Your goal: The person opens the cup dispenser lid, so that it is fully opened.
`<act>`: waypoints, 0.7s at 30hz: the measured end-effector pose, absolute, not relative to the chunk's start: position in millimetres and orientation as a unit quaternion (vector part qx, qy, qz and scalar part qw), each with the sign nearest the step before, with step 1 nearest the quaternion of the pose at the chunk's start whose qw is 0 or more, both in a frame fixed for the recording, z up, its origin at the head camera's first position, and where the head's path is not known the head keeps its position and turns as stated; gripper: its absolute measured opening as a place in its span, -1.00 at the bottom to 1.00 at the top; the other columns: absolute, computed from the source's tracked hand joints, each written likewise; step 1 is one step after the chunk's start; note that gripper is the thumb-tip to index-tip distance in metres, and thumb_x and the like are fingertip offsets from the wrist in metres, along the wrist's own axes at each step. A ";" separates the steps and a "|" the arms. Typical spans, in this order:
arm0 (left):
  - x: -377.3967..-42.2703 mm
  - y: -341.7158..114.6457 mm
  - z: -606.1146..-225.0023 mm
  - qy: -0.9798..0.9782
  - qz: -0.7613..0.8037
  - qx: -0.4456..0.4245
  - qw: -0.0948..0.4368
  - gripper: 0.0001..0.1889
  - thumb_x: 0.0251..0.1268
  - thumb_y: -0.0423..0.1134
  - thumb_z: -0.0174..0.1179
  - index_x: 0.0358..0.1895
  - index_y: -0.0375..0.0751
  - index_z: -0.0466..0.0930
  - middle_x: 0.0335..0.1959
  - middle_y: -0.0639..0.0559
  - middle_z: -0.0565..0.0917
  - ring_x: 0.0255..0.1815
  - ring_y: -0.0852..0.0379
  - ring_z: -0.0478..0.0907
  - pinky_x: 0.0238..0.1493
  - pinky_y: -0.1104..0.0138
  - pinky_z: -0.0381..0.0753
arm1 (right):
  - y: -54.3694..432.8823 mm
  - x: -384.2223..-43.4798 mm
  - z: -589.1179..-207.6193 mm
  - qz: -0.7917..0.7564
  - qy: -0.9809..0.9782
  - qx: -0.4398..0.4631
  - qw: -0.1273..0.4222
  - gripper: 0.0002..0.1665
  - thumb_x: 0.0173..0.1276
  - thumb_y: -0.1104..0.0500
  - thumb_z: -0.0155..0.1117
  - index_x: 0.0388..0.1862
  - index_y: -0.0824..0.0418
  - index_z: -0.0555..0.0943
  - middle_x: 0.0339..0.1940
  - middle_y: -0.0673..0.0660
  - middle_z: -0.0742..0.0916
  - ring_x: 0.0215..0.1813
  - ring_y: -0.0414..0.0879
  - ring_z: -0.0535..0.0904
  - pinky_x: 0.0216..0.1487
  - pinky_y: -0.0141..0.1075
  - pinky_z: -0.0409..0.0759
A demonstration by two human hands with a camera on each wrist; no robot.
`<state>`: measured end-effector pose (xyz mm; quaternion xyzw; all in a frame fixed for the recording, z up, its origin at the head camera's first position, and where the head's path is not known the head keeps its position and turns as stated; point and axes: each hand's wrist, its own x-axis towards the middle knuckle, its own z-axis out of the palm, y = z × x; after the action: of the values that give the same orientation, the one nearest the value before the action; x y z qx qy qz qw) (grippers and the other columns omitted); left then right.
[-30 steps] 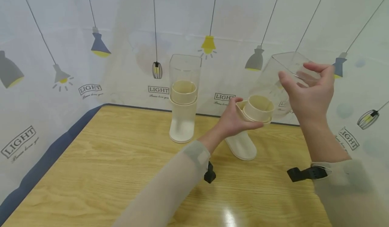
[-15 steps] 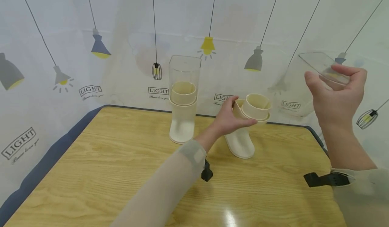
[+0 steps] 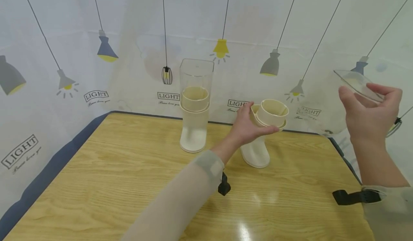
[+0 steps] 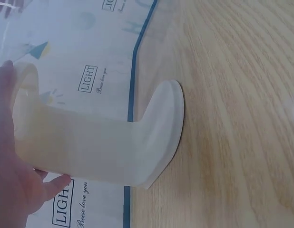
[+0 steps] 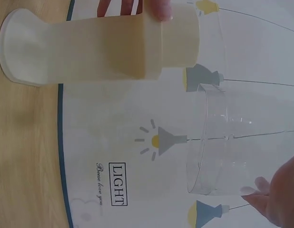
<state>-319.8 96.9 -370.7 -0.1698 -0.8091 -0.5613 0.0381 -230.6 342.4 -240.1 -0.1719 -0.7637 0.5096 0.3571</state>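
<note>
Boxed "LIGHT" lettering (image 5: 118, 184) runs along the backdrop (image 3: 129, 58)

Under one "LIGHT", partly hidden in the left wrist view, slanting script (image 4: 82, 204) reads "Beese love you"; hanging-lamp drawings (image 3: 221, 47) fill the space above. The left grip (image 3: 246, 126) curls thumb and fingers round the collar of a cream stand (image 4: 80, 142), near the far edge of the wooden desk (image 3: 113, 176); whether its foot touches the wood I cannot tell. The right grip (image 3: 371, 115) pinches a clear container (image 5: 216, 137) in the air, tilted and apart from that stand, to its right; on the left, a second cream stand (image 3: 194, 126) stands upright on the desk, wearing a clear sleeve (image 3: 196, 69) round its top, beside another "LIGHT" box.
</note>
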 end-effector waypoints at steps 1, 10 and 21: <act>-320.2 96.2 -370.5 -0.809 -0.562 -0.169 0.035 0.34 -0.04 0.26 0.73 0.78 0.00 0.10 0.70 -0.05 0.30 0.59 -0.03 0.41 0.56 0.06 0.54 | 345.1 -231.6 -243.2 0.509 -0.763 -0.175 0.357 -0.27 0.40 -0.16 0.54 0.43 -0.27 0.39 0.35 -0.26 0.51 0.16 -0.46 0.60 -0.01 -0.45 0.49; -325.9 89.9 -370.5 -0.810 -0.561 -0.173 0.003 0.31 0.01 0.29 0.70 0.81 0.16 0.08 0.74 -0.04 0.31 0.65 -0.07 0.37 0.62 -0.01 0.48 | 373.6 -241.7 -280.7 0.505 -0.781 -0.212 0.300 -0.18 0.36 -0.24 0.59 0.47 -0.33 0.36 0.48 -0.25 0.45 0.32 -0.41 0.59 0.07 -0.50 0.50; -331.1 86.1 -366.9 -0.813 -0.556 -0.168 -0.026 0.28 0.04 0.31 0.67 0.81 0.31 0.06 0.80 0.06 0.24 0.78 -0.06 0.22 0.71 -0.05 0.35 | 408.9 -258.1 -337.9 0.450 -0.841 -0.244 0.178 -0.10 0.30 -0.50 0.49 0.46 -0.39 0.26 0.81 0.03 0.05 0.70 0.07 0.30 0.31 -0.26 0.54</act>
<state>-331.1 86.1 -366.9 -0.1680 -0.8134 -0.5563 -0.0257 -258.1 408.9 -337.9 -0.2438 -0.8406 0.4497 0.1780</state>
